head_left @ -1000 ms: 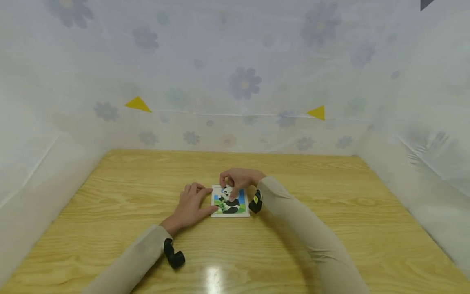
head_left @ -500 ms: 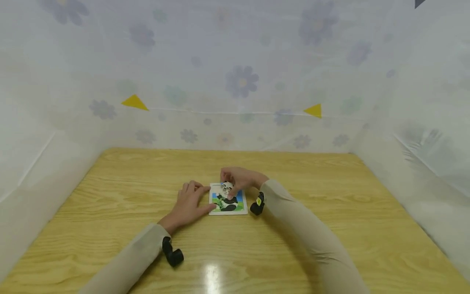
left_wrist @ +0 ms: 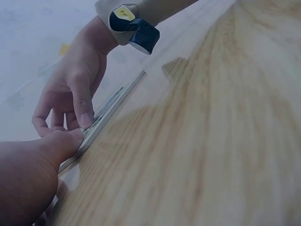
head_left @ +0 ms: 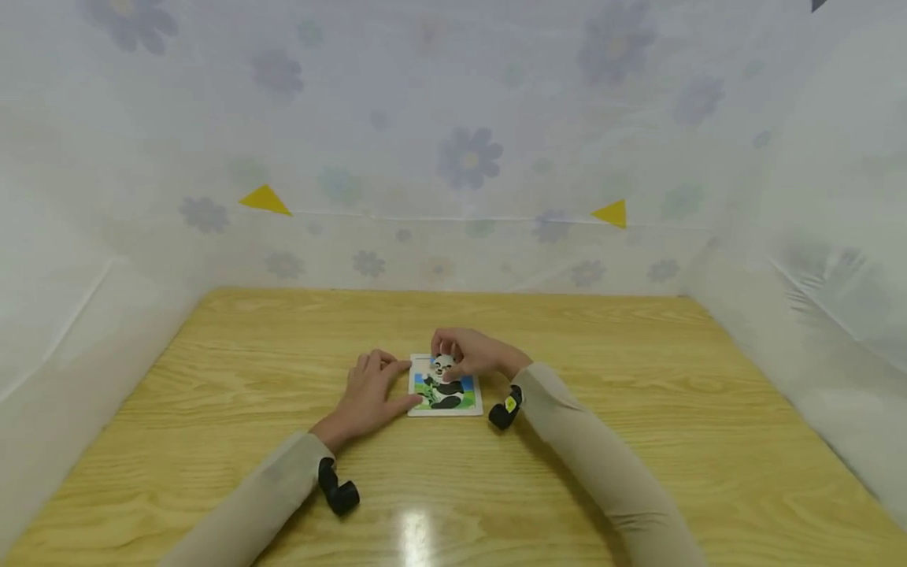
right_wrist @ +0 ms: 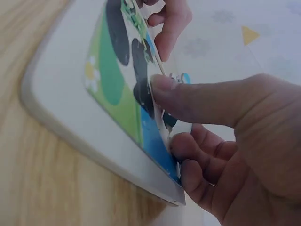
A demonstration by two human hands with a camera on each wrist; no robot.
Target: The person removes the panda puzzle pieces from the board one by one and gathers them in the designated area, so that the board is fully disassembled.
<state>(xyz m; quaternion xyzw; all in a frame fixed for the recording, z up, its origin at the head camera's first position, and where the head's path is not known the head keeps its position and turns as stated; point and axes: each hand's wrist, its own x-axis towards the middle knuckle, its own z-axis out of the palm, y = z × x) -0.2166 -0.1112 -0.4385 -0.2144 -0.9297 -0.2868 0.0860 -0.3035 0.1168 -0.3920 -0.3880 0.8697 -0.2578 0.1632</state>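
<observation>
A panda jigsaw puzzle (head_left: 460, 398) in a white frame (right_wrist: 51, 70) lies on the wooden table, in the middle of the head view. The left hand (head_left: 367, 398) rests at its left side, fingers fairly straight; thumb and index fingertip touch the frame's edge. From above, the right hand (head_left: 473, 352) pinches a piece with the panda's head (head_left: 442, 364) between thumb and fingers, over the upper part of the picture. In the right wrist view the right thumb (right_wrist: 202, 99) lies over the piece, and it partly hides it. Whether the piece sits flush cannot be told.
The wooden table (head_left: 283, 504) surrounds the puzzle. White flower-print sheeting (head_left: 425, 157) hangs at the back and sides, with two yellow triangles (head_left: 265, 200) on the back sheet. Each wrist carries a black camera (head_left: 338, 488).
The right hand and wrist have shifted slightly right and nearer, and more of the panda's head now shows beside the thumb. The left hand and the frame stay in place.
</observation>
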